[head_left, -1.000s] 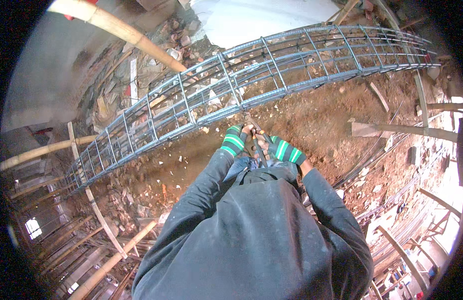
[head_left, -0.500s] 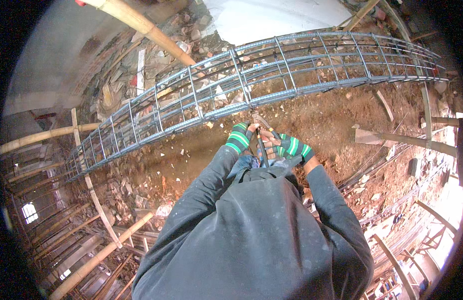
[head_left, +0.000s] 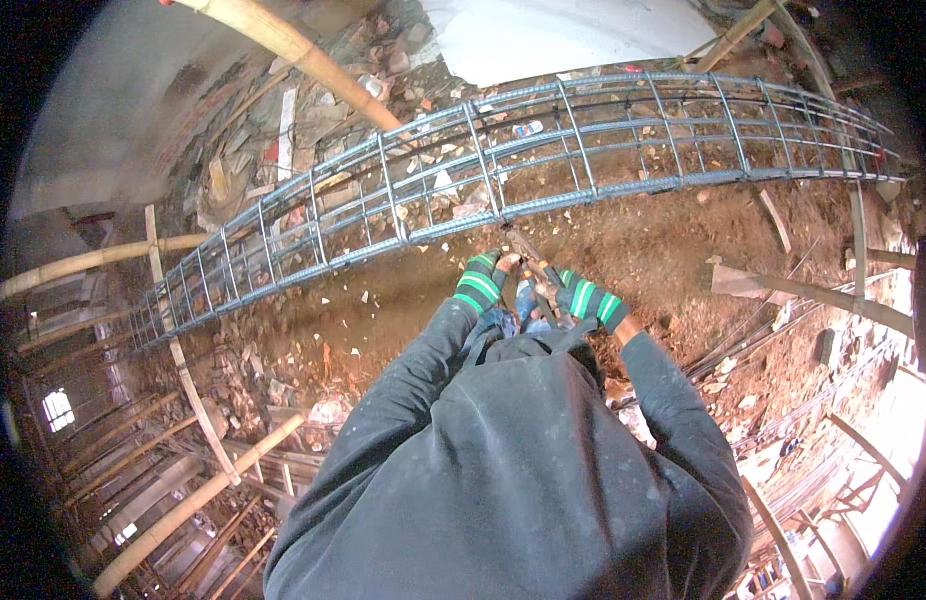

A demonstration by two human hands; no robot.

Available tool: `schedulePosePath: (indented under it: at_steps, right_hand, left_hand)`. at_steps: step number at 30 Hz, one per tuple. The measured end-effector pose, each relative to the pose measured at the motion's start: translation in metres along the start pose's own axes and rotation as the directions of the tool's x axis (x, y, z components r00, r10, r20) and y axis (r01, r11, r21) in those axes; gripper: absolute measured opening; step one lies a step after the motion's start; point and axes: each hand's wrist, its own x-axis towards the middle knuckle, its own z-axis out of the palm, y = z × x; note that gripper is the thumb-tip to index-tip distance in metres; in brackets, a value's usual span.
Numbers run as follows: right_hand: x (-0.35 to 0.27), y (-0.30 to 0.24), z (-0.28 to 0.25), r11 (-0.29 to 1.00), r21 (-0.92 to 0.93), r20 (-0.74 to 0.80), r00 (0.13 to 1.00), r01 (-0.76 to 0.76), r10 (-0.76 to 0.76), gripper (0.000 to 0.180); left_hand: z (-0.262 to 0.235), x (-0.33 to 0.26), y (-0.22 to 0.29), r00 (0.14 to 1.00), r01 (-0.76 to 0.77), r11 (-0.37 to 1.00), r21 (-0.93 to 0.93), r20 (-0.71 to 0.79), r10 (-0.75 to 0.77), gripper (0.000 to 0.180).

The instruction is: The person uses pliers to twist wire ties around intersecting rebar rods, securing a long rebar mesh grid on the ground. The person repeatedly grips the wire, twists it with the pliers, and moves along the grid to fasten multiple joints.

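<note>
My right hand (head_left: 590, 301), in a dark glove with green and white stripes, is closed around the handles of a pair of pincers (head_left: 526, 247). The pincers' head points up and left, at the near bar of a long rebar cage (head_left: 438, 232). My left hand (head_left: 480, 282), gloved alike, sits just left of the pincers with its fingers closed, below the same bar. What its fingertips pinch, if anything, is too small to make out. Both hands are close together in front of my dark top.
Bamboo poles (head_left: 283, 45) lean in at the upper left, with more poles (head_left: 198, 507) at the lower left. A white sheet (head_left: 568, 35) lies beyond the cage. Brown soil (head_left: 643, 250) and rubble are below it. Long rods and a wooden plank (head_left: 813, 290) lie to the right.
The pincers have turned in my right hand, their handles now slanting down to the right. My left hand has barely moved. The whole view has shifted slightly.
</note>
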Motion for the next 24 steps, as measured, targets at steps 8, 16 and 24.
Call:
schedulePosePath:
  at_steps: [8, 16, 24]
  right_hand:
    - [0.021, 0.034, 0.002, 0.935, -0.355, -0.176, 0.982, 0.000, -0.067, 0.062]
    - [0.011, 0.019, -0.010, 0.994, 0.100, 0.038, 0.999, -0.042, 0.038, 0.040]
    - [0.012, 0.050, -0.022, 0.967, 0.230, 0.037, 0.992, 0.108, -0.120, 0.040]
  left_hand:
    - [0.018, -0.004, -0.018, 0.970, 0.235, 0.972, -0.031, -0.063, -0.236, 0.043]
    - [0.051, 0.007, -0.024, 0.807, 0.590, 0.146, -0.794, 0.574, -0.135, 0.068]
    - [0.086, 0.020, -0.001, 0.734, 0.589, 0.039, -0.807, 0.514, -0.444, 0.056]
